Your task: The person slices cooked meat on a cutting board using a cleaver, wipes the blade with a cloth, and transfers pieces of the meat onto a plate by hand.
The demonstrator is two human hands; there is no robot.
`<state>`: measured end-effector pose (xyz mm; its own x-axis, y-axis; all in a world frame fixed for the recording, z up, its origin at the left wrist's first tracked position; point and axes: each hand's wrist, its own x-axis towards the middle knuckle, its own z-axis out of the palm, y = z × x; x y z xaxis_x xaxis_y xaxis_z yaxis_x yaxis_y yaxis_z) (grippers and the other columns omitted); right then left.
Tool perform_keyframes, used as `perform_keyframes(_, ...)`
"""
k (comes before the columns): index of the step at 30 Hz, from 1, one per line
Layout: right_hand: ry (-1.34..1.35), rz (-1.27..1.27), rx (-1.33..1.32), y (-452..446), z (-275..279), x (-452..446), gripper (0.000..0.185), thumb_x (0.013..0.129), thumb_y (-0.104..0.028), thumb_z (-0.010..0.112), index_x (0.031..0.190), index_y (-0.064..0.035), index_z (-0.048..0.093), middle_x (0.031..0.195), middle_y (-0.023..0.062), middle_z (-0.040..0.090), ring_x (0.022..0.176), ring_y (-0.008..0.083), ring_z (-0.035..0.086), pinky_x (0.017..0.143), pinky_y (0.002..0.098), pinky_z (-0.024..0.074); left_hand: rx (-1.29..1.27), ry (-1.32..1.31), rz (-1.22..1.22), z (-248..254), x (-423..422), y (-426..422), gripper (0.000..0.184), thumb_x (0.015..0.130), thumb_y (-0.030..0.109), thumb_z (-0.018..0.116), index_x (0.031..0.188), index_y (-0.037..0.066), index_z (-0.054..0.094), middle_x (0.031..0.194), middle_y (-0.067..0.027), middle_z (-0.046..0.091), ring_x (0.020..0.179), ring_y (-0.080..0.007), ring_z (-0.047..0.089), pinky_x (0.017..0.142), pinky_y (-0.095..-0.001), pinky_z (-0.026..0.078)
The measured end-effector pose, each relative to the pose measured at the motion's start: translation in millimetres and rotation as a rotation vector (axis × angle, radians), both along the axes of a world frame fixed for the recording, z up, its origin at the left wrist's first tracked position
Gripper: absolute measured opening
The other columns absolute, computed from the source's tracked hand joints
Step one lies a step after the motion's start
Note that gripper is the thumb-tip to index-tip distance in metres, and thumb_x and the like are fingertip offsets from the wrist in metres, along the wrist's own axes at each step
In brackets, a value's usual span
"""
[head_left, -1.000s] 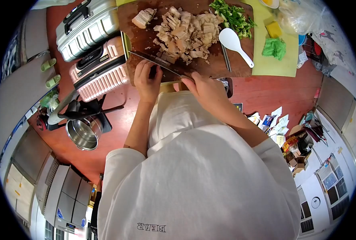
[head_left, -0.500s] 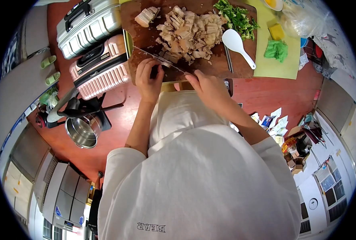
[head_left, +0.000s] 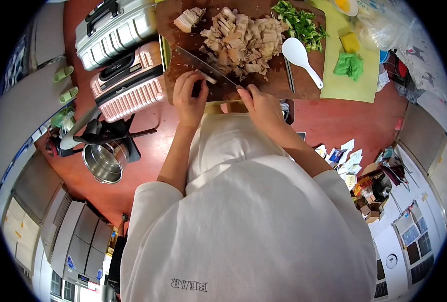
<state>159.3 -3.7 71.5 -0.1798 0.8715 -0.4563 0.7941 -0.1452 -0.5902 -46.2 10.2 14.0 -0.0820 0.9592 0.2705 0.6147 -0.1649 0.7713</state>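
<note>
knife (head_left: 209,67) | gripped in our right hand (head_left: 264,106) | meat strip (head_left: 208,77) | pinched in our left hand (head_left: 189,98) | cutting board (head_left: 274,88) | beneath

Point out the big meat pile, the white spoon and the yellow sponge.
Meat pile (head_left: 246,43): head view, middle of the heap.
White spoon (head_left: 295,52): head view, on its broad bowl, not the handle.
Yellow sponge (head_left: 350,43): head view, middle of its upper face.

I have both forearms (head_left: 174,158) stretched toward the far side, my left hand (head_left: 189,99) arched with its fingers curled, my right hand (head_left: 264,108) just to its right, closed in a grip, knuckles up.
</note>
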Motion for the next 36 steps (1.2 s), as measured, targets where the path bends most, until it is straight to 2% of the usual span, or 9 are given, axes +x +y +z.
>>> perform_keyframes(2,0.0,-0.018,0.153,-5,-4,5,0.042,0.104,-0.043,0.049,0.091,-0.0042,0.059,0.065,0.0162,0.067,0.061,0.0413,0.066,0.057,0.0519,0.0517,0.01,0.0,0.009,0,-1,-1,0.021,0.075,-0.006,0.073,0.094,0.003,0.067,0.1,-0.0115,0.067,0.095,-0.0294,0.066,0.084,-0.0378,0.053)
perform_keyframes(12,-0.008,0.046,0.012,-3,63,9,0.04,0.105,-0.039,0.048,0.088,-0.0057,0.063,0.065,0.0179,0.065,0.062,0.0401,0.065,0.059,0.0499,0.0513,0.036,0.025,0.028,0,0,0,0.021,0.074,-0.005,0.075,0.093,0.003,0.067,0.099,-0.0112,0.068,0.093,-0.0302,0.066,0.082,-0.0385,0.053)
perform_keyframes(18,-0.064,0.071,-0.003,-8,63,12,0.039,0.105,-0.04,0.047,0.093,-0.0075,0.066,0.067,0.0181,0.066,0.062,0.0411,0.065,0.062,0.0506,0.0533,0.053,0.045,0.027,-1,-1,0,0.022,0.073,-0.005,0.075,0.091,0.003,0.067,0.098,-0.0116,0.067,0.093,-0.0305,0.066,0.082,-0.0385,0.053)
perform_keyframes(20,0.019,0.067,-0.003,-11,65,14,0.039,0.105,-0.037,0.048,0.11,-0.0005,0.061,0.069,0.0222,0.065,0.066,0.0435,0.064,0.058,0.0512,0.0477,0.055,0.038,0.026,-1,-1,0,0.022,0.073,-0.006,0.074,0.091,0.003,0.067,0.098,-0.0116,0.067,0.093,-0.0306,0.066,0.082,-0.0385,0.053)
perform_keyframes(21,0.019,0.066,-0.004,-12,66,15,0.039,0.105,-0.037,0.048,0.11,-0.0005,0.061,0.069,0.0222,0.065,0.066,0.0435,0.064,0.058,0.0512,0.0477,0.052,0.036,0.022,0,-1,0,0.022,0.073,-0.006,0.074,0.091,0.003,0.067,0.098,-0.0116,0.067,0.093,-0.0306,0.066,0.082,-0.0385,0.053)
perform_keyframes(30,-0.014,0.076,-0.081,1,65,-1,0.038,0.105,-0.036,0.049,0.098,0.0,0.058,0.07,0.0231,0.064,0.067,0.0442,0.063,0.058,0.0517,0.047,0.049,0.036,0.01,-3,-3,0,0.022,0.073,-0.005,0.074,0.092,0.003,0.066,0.097,-0.0118,0.067,0.092,-0.0307,0.065,0.082,-0.0383,0.053)
perform_keyframes(32,-0.092,0.115,-0.012,3,58,-6,0.046,0.104,-0.042,0.049,0.086,-0.0005,0.06,0.068,0.0154,0.068,0.065,0.0384,0.067,0.059,0.0489,0.0526,0.061,0.037,0.004,-4,-3,1,0.022,0.073,-0.005,0.074,0.092,0.003,0.066,0.097,-0.0118,0.067,0.092,-0.0307,0.065,0.081,-0.0383,0.053)
perform_keyframes(36,-0.043,0.089,-0.007,-2,58,0,0.046,0.104,-0.042,0.05,0.087,-0.001,0.061,0.066,0.0167,0.067,0.063,0.0395,0.067,0.058,0.0499,0.0527,0.053,0.034,0.02,-5,-2,1,0.023,0.073,-0.006,0.074,0.092,0.002,0.066,0.098,-0.0119,0.067,0.092,-0.0307,0.065,0.081,-0.0384,0.053)
